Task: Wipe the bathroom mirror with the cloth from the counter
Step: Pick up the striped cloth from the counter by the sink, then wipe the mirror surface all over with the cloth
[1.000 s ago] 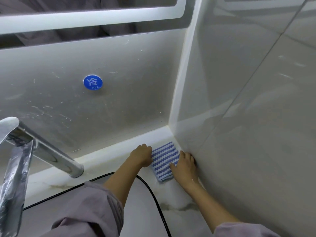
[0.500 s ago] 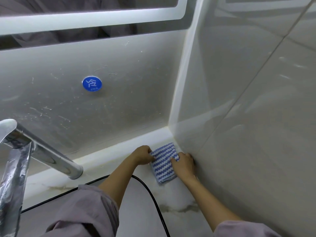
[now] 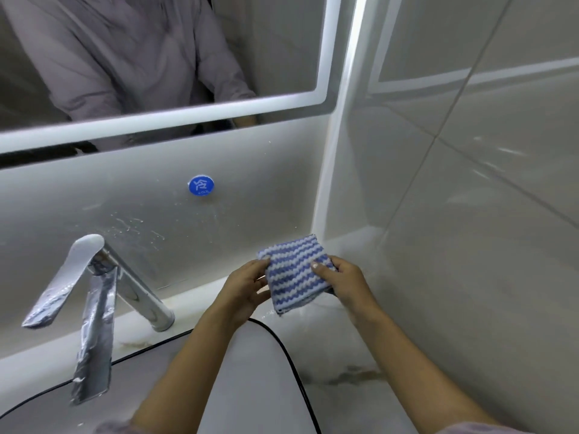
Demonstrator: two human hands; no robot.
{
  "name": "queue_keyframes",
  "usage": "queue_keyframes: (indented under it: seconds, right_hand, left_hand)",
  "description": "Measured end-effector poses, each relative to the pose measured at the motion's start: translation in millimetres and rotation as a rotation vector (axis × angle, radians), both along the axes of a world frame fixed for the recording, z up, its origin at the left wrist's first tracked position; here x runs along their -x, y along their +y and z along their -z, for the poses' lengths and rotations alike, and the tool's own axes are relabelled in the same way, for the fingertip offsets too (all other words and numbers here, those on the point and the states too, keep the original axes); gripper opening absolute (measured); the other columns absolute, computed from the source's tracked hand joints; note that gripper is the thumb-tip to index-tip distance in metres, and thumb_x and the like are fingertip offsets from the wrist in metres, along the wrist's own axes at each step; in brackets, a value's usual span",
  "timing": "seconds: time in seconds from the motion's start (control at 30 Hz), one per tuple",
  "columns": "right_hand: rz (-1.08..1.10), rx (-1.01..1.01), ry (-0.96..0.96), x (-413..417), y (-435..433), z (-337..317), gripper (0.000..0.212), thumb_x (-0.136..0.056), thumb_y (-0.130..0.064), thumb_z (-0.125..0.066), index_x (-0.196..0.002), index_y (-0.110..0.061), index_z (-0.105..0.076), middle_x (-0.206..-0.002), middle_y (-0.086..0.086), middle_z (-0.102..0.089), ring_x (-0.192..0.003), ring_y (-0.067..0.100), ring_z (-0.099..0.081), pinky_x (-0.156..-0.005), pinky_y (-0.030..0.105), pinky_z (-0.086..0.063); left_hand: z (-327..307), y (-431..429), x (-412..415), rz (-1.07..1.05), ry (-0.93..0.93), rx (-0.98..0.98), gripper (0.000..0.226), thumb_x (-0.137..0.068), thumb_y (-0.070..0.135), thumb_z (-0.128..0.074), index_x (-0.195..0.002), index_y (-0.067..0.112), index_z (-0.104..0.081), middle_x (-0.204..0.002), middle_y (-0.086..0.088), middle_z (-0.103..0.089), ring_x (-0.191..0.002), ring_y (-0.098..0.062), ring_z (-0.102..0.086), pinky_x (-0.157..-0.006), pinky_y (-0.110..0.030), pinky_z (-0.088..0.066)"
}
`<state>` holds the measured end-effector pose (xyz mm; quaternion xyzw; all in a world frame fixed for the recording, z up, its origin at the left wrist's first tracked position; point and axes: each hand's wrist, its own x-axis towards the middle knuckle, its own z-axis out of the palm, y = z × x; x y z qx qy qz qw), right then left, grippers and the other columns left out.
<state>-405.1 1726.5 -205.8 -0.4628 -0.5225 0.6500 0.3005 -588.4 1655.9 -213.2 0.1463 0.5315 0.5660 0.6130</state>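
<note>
**Hands at the counter's back right corner.** Our two bare forearms reached out of mauve sleeves [image 3: 116, 429] and across the pale marbled counter [image 3: 344, 355]. They passed over a thin dark curved line [image 3: 291, 355] that we could not identify.

Near the counter's back edge, towards its back right corner, both hands held the cloth [image 3: 294, 272], a folded square of blue and white wavy stripes. Our left hand [image 3: 247, 286] pinched the cloth's left edge between thumb and curled fingers. Our right hand [image 3: 347, 283] gripped the right edge. Its thumb [image 3: 319, 267] lay pressed flat on the striped top, and the other fingers curled underneath, out of sight. The cloth tilted up towards the wall. Its lower corner hung just over the counter, and we could not tell whether it touched the surface.

At the counter's left side stood a chrome tap [image 3: 94, 296], its spout angled down towards us. Behind it the back wall [image 3: 266, 214] carried dried splash marks and a round blue sticker [image 3: 201, 185] marked "COLD". Above that ran the mirror [image 3: 141, 51], edged with a lit white strip, which reflected a mauve-grey top. Glossy grey tiles [image 3: 470, 230] covered the side wall at the right and met the back wall at the corner beside the cloth.
</note>
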Motion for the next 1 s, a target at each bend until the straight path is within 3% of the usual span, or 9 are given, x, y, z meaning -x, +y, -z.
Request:
queue_keyframes:
  seconds: [0.1, 0.2, 0.37, 0.53, 0.67, 0.8, 0.9, 1.0]
  right_hand:
    - [-0.023, 0.128, 0.197, 2, -13, -29, 0.015, -0.085, -0.013, -0.068, -0.099, -0.011, -0.070, -0.086, 0.002, -0.075, -0.075, 0.014, -0.070, -0.065, 0.025, -0.056]
    - [-0.063, 0.227, 0.325, 7, -32, -53, 0.041, -0.069, -0.021, -0.076, -0.107, -0.008, -0.068, -0.098, 0.010, -0.073, -0.084, 0.019, -0.070, -0.069, 0.029, -0.056]
    - [-0.237, 0.430, 0.543, 8, -67, -81, 0.064, -0.065, -0.032, -0.087, -0.117, -0.003, -0.067, -0.116, 0.021, -0.066, -0.097, 0.029, -0.068, -0.076, 0.035, -0.056]
    - [-0.588, 0.668, 0.602, 10, -103, -106, 0.090, -0.069, -0.060, -0.075, -0.134, -0.001, -0.053, -0.136, 0.023, -0.052, -0.118, 0.034, -0.056, -0.102, 0.043, -0.046]
    - [-0.697, 0.651, 0.573, 16, -130, -122, 0.086, -0.065, -0.056, -0.080, -0.132, -0.006, -0.057, -0.137, 0.023, -0.052, -0.119, 0.037, -0.056, -0.101, 0.047, -0.045]
    - [-0.651, 0.563, 0.558, 22, -151, -130, 0.070, -0.066, -0.034, -0.086, -0.125, -0.004, -0.062, -0.131, 0.025, -0.056, -0.110, 0.037, -0.061, -0.096, 0.048, -0.050]
    - [-0.579, 0.508, 0.487, 25, -159, -136, 0.060, -0.071, -0.024, -0.078, -0.124, -0.001, -0.059, -0.121, 0.026, -0.062, -0.099, 0.036, -0.066, -0.085, 0.046, -0.055]
    - [-0.557, 0.493, 0.476, 23, -165, -143, 0.052, -0.077, -0.024, -0.072, -0.122, 0.000, -0.059, -0.121, 0.025, -0.063, -0.100, 0.036, -0.067, -0.080, 0.044, -0.056]
  left_hand:
    - [-27, -26, -4, -0.009, -0.149, -0.148, 0.041, -0.083, 0.023, -0.064, -0.123, 0.015, -0.059, -0.119, -0.007, -0.067, -0.107, -0.023, -0.065, -0.082, -0.036, -0.057]
    - [-56, -52, -10, 0.006, -0.177, -0.225, 0.046, -0.079, 0.020, -0.063, -0.125, 0.018, -0.057, -0.123, -0.010, -0.065, -0.115, -0.030, -0.060, -0.092, -0.041, -0.053]
    - [-92, -99, -6, -0.074, -0.102, -0.176, 0.037, -0.079, 0.019, -0.062, -0.115, 0.016, -0.064, -0.110, -0.012, -0.070, -0.093, -0.026, -0.068, -0.070, -0.038, -0.060]
    - [-124, -146, 2, -0.036, 0.001, -0.182, 0.038, -0.078, 0.018, -0.062, -0.114, 0.004, -0.064, -0.109, -0.017, -0.069, -0.090, -0.025, -0.068, -0.076, -0.036, -0.059]
    - [-145, -174, 1, -0.016, 0.045, -0.224, 0.034, -0.078, 0.015, -0.061, -0.110, 0.004, -0.066, -0.110, -0.020, -0.069, -0.089, -0.025, -0.070, -0.072, -0.034, -0.059]
    - [-159, -193, 0, -0.068, 0.060, -0.254, 0.032, -0.079, 0.012, -0.060, -0.110, 0.003, -0.063, -0.105, -0.021, -0.070, -0.080, -0.027, -0.071, -0.062, -0.032, -0.059]
    - [-166, -203, -1, -0.099, 0.117, -0.245, 0.027, -0.083, 0.011, -0.059, -0.108, 0.002, -0.063, -0.101, -0.021, -0.071, -0.077, -0.027, -0.071, -0.059, -0.032, -0.058]
    - [-173, -210, 1, -0.138, 0.163, -0.231, 0.022, -0.084, 0.009, -0.059, -0.105, 0.003, -0.065, -0.097, -0.020, -0.072, -0.074, -0.026, -0.071, -0.056, -0.030, -0.057]
